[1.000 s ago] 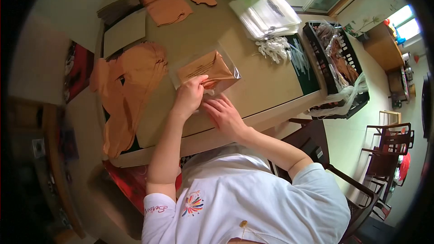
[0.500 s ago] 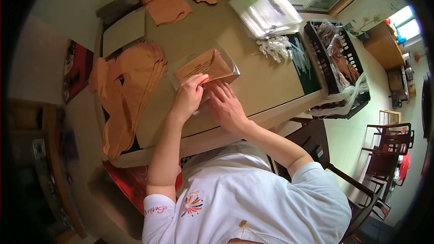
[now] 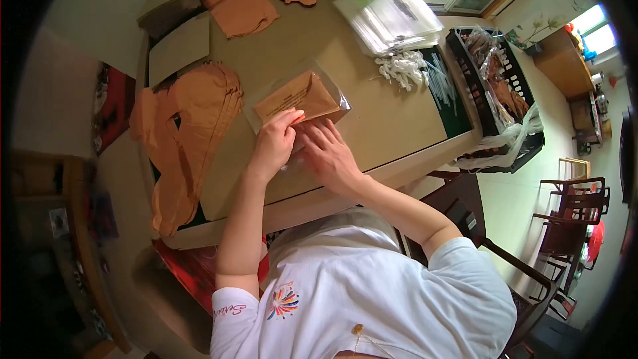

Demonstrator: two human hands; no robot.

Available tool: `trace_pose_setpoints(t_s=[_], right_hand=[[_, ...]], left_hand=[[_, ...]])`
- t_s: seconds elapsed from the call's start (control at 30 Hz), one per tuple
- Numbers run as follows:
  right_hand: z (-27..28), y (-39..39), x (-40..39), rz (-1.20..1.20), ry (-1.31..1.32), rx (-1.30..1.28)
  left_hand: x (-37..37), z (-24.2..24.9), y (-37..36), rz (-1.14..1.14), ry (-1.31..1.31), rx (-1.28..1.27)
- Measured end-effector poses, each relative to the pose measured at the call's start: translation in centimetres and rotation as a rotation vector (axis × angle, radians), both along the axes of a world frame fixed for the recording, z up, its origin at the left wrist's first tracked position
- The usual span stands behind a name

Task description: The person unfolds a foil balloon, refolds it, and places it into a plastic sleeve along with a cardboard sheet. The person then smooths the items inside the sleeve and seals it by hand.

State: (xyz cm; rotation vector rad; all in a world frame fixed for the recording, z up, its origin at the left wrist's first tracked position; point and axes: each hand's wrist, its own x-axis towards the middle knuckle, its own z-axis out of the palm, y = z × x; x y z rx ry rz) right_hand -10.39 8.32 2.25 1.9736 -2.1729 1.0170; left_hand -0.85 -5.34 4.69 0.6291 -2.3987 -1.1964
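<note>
A folded orange-brown piece [image 3: 302,96] with lines of small print lies inside a clear plastic bag [image 3: 335,80] on the table. My left hand [image 3: 276,141] is closed at the near edge of this packet, its thumb and fingertips pressed on the bag. Close beside it, my right hand [image 3: 327,156] lies with fingers stretched and slightly apart on the bag's near end. The fingertips of the right hand are partly hidden at the packet's edge. To the left is a stack of orange-brown cut-out pieces [image 3: 206,106].
More orange-brown pieces [image 3: 246,10] lie at the back left, beside flat boards [image 3: 179,50]. At the back right are stacked clear bags [image 3: 392,20], white string bundles [image 3: 404,70] and translucent sticks [image 3: 440,80]. A black crate [image 3: 465,73] of wrapped items stands off the right edge.
My right hand has shifted very slightly left and up along the bag's near end. The left hand keeps its hold, and the packet stays in place.
</note>
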Motion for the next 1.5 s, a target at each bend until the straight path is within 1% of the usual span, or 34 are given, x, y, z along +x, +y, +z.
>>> trace_pose_setpoints(t_s=[0.07, 0.1, 0.2, 0.3, 0.37, 0.43, 0.53, 0.57, 0.63, 0.67, 0.7, 0.77, 0.8, 0.83, 0.87, 0.9, 1.0, 1.03, 1.13, 1.17, 1.27, 1.3, 1.4, 1.43, 1.5], right_hand=[[-0.1, 1.6, -0.1, -0.021, 0.055, 0.032], [-0.1, 1.8, -0.1, -0.022, 0.030, 0.081], [-1.1, 0.5, -0.5, 0.002, 0.128, 0.095], [-2.1, -1.8, 0.0, -0.012, 0.086, 0.003], [-2.7, -2.2, 0.5, -0.038, 0.106, 0.058], [-1.9, -1.8, 0.5, -0.043, 0.125, 0.119], [-0.4, 2.0, 0.1, -0.030, 0.026, 0.139], [0.6, 3.5, -0.3, -0.046, -0.042, 0.073], [1.6, 6.7, -2.5, -0.062, -0.145, 0.023], [1.5, 8.1, -3.8, -0.156, -0.215, 0.017], [1.3, 9.2, -5.6, -0.258, -0.220, -0.045], [0.5, 11.1, -10.2, -0.545, -0.274, -0.175], [0.3, 12.3, -13.4, -0.677, -0.082, -0.099], [0.0, 13.5, -15.8, -0.754, -0.040, -0.101], [-0.3, 14.3, -17.7, -0.864, -0.094, -0.076], [-0.9, 14.9, -19.2, -0.886, -0.043, -0.070], [-1.3, 14.9, -21.0, -0.941, -0.148, 0.021], [-1.6, 14.8, -21.2, -0.923, -0.142, 0.013], [-2.1, 14.4, -21.9, -0.944, -0.223, 0.107], [-2.1, 14.4, -22.1, -0.945, -0.218, 0.119], [-1.2, 14.2, -21.0, -0.959, -0.234, 0.109], [-1.0, 14.3, -20.5, -0.917, -0.204, 0.056], [1.8, 12.4, -15.5, -0.719, -0.361, 0.007], [0.9, 11.7, -13.2, -0.544, -0.875, -0.083], [2.0, 9.5, -7.2, -0.239, -0.738, 0.113]], left_hand=[[0.0, -0.3, -0.1, 0.006, 0.015, -0.004], [0.0, -0.3, -0.1, 0.012, 0.019, -0.021], [0.0, -0.4, -0.1, -0.007, 0.024, -0.031], [0.1, 0.7, 0.3, -0.018, -0.024, -0.019], [0.2, 0.9, 0.7, -0.018, -0.050, -0.035], [0.3, 0.1, 1.0, -0.015, -0.051, -0.078], [0.7, -1.4, 1.9, -0.019, -0.092, -0.341], [1.0, -2.5, 2.2, -0.038, -0.143, -0.405], [1.5, -3.6, 2.8, -0.038, -0.167, -0.561], [1.6, -4.1, 3.1, -0.042, -0.176, -0.637], [1.8, -4.6, 3.0, -0.044, -0.180, -0.634], [1.9, -4.7, 3.1, -0.054, -0.195, -0.628], [1.8, -4.6, 3.0, -0.055, -0.204, -0.630], [1.8, -4.4, 3.0, -0.055, -0.208, -0.634], [1.7, -4.4, 3.0, -0.056, -0.211, -0.642], [1.7, -4.5, 3.1, -0.055, -0.219, -0.650], [1.8, -4.3, 3.0, -0.063, -0.216, -0.628], [1.8, -4.2, 3.0, -0.063, -0.209, -0.614], [1.9, -3.4, 3.5, 0.009, -0.071, -0.505], [2.3, -2.9, 3.7, 0.050, -0.053, -0.564], [4.4, -2.5, 3.8, 0.172, 0.030, -0.513], [5.0, -2.2, 3.8, 0.219, 0.030, -0.520], [6.6, -3.3, 3.3, 0.240, 0.005, -0.464], [6.5, -2.9, 3.4, 0.259, 0.008, -0.496], [6.5, -2.8, 3.3, 0.262, -0.004, -0.509]])
